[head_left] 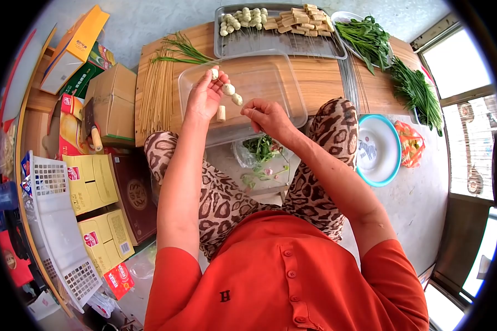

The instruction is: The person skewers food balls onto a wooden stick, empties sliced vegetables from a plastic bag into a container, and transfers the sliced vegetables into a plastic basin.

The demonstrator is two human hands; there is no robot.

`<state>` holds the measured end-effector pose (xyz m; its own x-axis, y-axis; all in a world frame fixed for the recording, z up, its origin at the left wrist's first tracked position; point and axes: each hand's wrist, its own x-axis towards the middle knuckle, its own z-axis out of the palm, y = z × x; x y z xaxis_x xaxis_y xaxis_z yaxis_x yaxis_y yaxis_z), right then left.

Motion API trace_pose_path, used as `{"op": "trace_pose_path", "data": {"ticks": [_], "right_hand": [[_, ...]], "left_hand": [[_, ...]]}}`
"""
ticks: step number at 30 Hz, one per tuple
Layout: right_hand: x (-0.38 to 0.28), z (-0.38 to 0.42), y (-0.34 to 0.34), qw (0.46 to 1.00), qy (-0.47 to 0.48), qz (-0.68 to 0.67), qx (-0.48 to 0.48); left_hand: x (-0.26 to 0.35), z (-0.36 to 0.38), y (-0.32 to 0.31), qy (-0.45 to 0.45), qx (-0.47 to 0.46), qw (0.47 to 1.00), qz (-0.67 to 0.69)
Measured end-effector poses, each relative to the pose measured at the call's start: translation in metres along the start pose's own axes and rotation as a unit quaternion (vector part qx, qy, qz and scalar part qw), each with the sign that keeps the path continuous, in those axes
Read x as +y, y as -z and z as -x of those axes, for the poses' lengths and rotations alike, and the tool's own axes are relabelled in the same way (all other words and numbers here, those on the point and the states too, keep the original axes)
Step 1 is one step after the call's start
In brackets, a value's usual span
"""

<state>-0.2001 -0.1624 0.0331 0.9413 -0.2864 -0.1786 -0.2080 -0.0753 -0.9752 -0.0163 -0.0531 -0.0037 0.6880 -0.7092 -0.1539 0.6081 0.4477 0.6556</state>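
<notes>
My left hand is turned palm up, fingers closed around a skewer of pale, green-speckled balls. One ball sits at the fingertips, and two more slant down toward the right. My right hand is pinched just beyond the lowest ball; whatever lies between its fingertips is too thin to make out. A short tan roll lies below the balls, in the clear plastic tub under both hands.
Behind the tub, a metal tray bears speckled balls and stacked tan rolls on skewers. Bamboo sticks lie left; metal skewers and leafy greens lie right. A blue-rimmed basin stands right; cartons crowd the left.
</notes>
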Motion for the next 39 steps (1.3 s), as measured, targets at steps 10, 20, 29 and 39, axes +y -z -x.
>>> {"op": "trace_pose_path", "data": {"ticks": [10, 20, 29, 39], "right_hand": [[0.000, 0.000, 0.000, 1.000, 0.018, -0.022, -0.010], [0.000, 0.003, 0.001, 1.000, 0.012, -0.007, -0.010], [0.003, -0.002, 0.002, 1.000, 0.017, -0.025, 0.005], [0.003, -0.003, 0.005, 0.997, -0.026, -0.070, 0.003]], "left_hand": [[-0.002, -0.005, 0.001, -0.026, 0.011, 0.999, 0.037], [0.000, 0.000, -0.003, -0.011, -0.008, 1.000, -0.008], [-0.010, 0.012, -0.019, 0.028, -0.043, 0.997, -0.053], [-0.008, 0.013, -0.018, 0.021, -0.030, 0.996, -0.086]]}}
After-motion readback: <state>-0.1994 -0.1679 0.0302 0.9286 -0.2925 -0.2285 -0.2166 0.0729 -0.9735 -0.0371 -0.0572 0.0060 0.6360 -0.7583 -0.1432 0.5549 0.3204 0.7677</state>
